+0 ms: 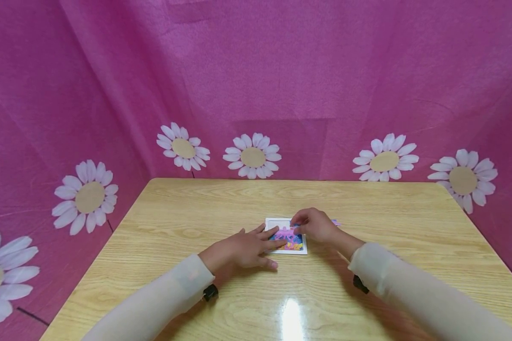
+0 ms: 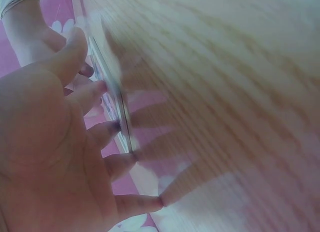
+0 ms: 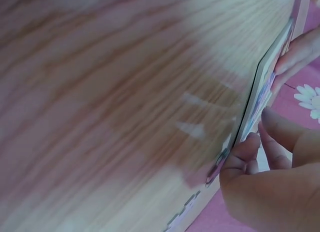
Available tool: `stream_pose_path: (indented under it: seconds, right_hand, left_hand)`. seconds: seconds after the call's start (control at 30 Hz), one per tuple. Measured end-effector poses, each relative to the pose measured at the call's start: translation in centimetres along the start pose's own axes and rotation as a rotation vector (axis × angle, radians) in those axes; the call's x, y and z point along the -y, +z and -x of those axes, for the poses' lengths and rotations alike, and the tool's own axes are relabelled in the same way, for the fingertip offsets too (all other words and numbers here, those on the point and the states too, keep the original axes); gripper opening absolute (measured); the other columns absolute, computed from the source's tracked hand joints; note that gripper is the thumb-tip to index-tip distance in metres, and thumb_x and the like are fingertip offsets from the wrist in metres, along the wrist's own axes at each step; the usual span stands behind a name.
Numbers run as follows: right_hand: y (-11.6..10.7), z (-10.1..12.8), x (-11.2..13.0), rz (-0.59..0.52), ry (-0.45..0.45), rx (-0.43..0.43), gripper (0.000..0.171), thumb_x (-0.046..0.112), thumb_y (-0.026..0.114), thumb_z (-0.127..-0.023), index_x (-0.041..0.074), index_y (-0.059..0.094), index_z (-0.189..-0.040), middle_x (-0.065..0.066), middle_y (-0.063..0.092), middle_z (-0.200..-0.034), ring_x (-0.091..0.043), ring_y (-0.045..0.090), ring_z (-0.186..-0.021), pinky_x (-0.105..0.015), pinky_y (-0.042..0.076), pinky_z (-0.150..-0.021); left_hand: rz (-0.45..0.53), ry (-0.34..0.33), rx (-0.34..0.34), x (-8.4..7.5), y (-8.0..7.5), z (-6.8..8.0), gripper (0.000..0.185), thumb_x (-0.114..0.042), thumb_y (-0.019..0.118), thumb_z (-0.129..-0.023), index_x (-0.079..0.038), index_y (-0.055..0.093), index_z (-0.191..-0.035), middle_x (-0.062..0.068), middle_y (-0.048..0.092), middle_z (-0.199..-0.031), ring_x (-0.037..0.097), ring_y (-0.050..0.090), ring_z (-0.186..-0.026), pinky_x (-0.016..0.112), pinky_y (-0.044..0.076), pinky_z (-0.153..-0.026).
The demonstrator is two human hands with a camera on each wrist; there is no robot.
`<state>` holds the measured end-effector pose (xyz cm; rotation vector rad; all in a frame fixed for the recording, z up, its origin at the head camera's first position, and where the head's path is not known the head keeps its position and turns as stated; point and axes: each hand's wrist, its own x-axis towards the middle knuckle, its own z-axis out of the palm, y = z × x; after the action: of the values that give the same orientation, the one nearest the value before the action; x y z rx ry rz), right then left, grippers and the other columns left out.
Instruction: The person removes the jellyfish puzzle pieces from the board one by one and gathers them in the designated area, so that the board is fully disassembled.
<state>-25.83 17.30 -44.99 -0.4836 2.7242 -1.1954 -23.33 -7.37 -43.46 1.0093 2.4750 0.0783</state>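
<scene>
A small jigsaw puzzle (image 1: 291,245) in a white-edged tray (image 1: 287,252) lies on the table, its lower part a pink, blue and yellow picture and its upper left pale and bare. My left hand (image 1: 249,247) rests over its left side with straight, spread fingers; the left wrist view shows the fingertips (image 2: 114,126) along the tray's edge. At the upper right of the tray, my right hand (image 1: 317,226) pinches a small bluish puzzle piece (image 1: 297,225), mostly hidden by the curled fingers. In the right wrist view, thumb and forefinger are close over the tray's surface.
Loose puzzle pieces (image 1: 335,222) lie on the table just beyond the right hand, and more flat pieces (image 3: 184,212) show in the right wrist view. The wooden table (image 1: 187,208) is bordered at the back and sides by a pink cloth (image 1: 256,71) with white flowers.
</scene>
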Motion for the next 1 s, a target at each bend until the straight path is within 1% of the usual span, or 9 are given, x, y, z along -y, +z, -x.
stream_pose_path:
  seconds: [0.1, 0.23, 0.33, 0.43, 0.57, 0.67, 0.8, 0.9, 1.0]
  right_hand:
    - [0.18, 0.07, 0.31, 0.038, 0.000, 0.001, 0.013, -0.001, 0.077, -0.085, 0.002, 0.076, -0.098, -0.007, 0.072, -0.088, -0.017, 0.061, -0.084, -0.035, 0.049, -0.081]
    - [0.26, 0.09, 0.66, 0.072, 0.023, 0.018, 0.013, -0.002, 0.076, -0.085, 0.003, 0.076, -0.097, -0.007, 0.072, -0.089, -0.018, 0.060, -0.085, -0.038, 0.049, -0.083]
    - [0.34, -0.04, 0.77, 0.075, 0.043, 0.030, 0.013, -0.003, 0.075, -0.086, 0.003, 0.075, -0.097, -0.006, 0.072, -0.090, -0.018, 0.060, -0.087, -0.039, 0.049, -0.085]
    - [0.35, -0.15, 0.79, 0.088, 0.021, 0.035, 0.013, -0.003, 0.075, -0.086, 0.002, 0.075, -0.097, -0.008, 0.072, -0.091, -0.020, 0.059, -0.087, -0.039, 0.048, -0.084]
    - [0.36, -0.08, 0.84, 0.122, -0.015, 0.008, 0.013, -0.003, 0.077, -0.083, 0.004, 0.075, -0.094, -0.012, 0.067, -0.095, -0.026, 0.056, -0.093, -0.043, 0.045, -0.086]
    - [0.47, 0.00, 0.76, 0.146, -0.031, -0.018, 0.013, -0.002, 0.079, -0.081, 0.006, 0.075, -0.091, -0.014, 0.063, -0.098, -0.031, 0.055, -0.100, -0.048, 0.045, -0.090]
    - [0.51, -0.01, 0.63, 0.162, -0.054, -0.028, 0.015, -0.003, 0.079, -0.080, 0.006, 0.074, -0.090, -0.014, 0.066, -0.097, -0.034, 0.057, -0.103, -0.051, 0.045, -0.094]
    - [0.49, -0.06, 0.62, 0.156, -0.055, -0.027, 0.018, -0.004, 0.079, -0.080, 0.007, 0.072, -0.093, -0.013, 0.068, -0.098, -0.034, 0.058, -0.103, -0.051, 0.045, -0.094]
    - [0.48, -0.13, 0.62, 0.140, -0.036, -0.033, 0.027, -0.003, 0.080, -0.081, 0.006, 0.068, -0.104, -0.016, 0.068, -0.104, -0.034, 0.059, -0.102, -0.051, 0.047, -0.092]
  left_hand:
    - [0.012, 0.002, -0.001, -0.04, -0.07, 0.09, 0.074, -0.070, 0.052, -0.096, -0.050, 0.023, -0.161, -0.010, 0.006, -0.174, 0.031, 0.004, -0.160, 0.073, 0.019, -0.117]
    - [0.025, 0.003, 0.000, -0.08, -0.11, 0.17, 0.074, -0.070, 0.052, -0.096, -0.050, 0.024, -0.161, -0.010, 0.006, -0.174, 0.030, 0.003, -0.160, 0.072, 0.018, -0.117]
    - [0.024, 0.001, 0.000, -0.08, -0.11, 0.19, 0.074, -0.070, 0.052, -0.096, -0.050, 0.024, -0.161, -0.010, 0.006, -0.174, 0.030, 0.003, -0.160, 0.072, 0.018, -0.118]
    - [0.025, -0.001, 0.001, -0.07, -0.11, 0.18, 0.074, -0.070, 0.052, -0.096, -0.050, 0.023, -0.161, -0.010, 0.006, -0.174, 0.030, 0.003, -0.160, 0.072, 0.018, -0.118]
    - [0.029, -0.001, 0.000, -0.07, -0.11, 0.17, 0.074, -0.070, 0.052, -0.096, -0.050, 0.024, -0.161, -0.010, 0.007, -0.174, 0.030, 0.003, -0.160, 0.072, 0.018, -0.118]
    - [0.029, 0.001, -0.002, -0.09, -0.08, 0.15, 0.073, -0.070, 0.052, -0.096, -0.050, 0.024, -0.161, -0.010, 0.007, -0.174, 0.030, 0.004, -0.160, 0.072, 0.018, -0.117]
    - [0.029, -0.002, -0.003, -0.17, -0.10, 0.22, 0.073, -0.070, 0.052, -0.096, -0.050, 0.024, -0.161, -0.010, 0.007, -0.174, 0.030, 0.004, -0.160, 0.072, 0.018, -0.118]
    - [0.031, -0.005, -0.003, -0.25, -0.14, 0.26, 0.073, -0.069, 0.052, -0.096, -0.050, 0.025, -0.161, -0.010, 0.007, -0.174, 0.030, 0.003, -0.160, 0.072, 0.018, -0.118]
    - [0.031, -0.008, -0.002, -0.27, -0.13, 0.24, 0.073, -0.069, 0.052, -0.096, -0.050, 0.025, -0.161, -0.010, 0.007, -0.174, 0.030, 0.003, -0.160, 0.072, 0.018, -0.118]
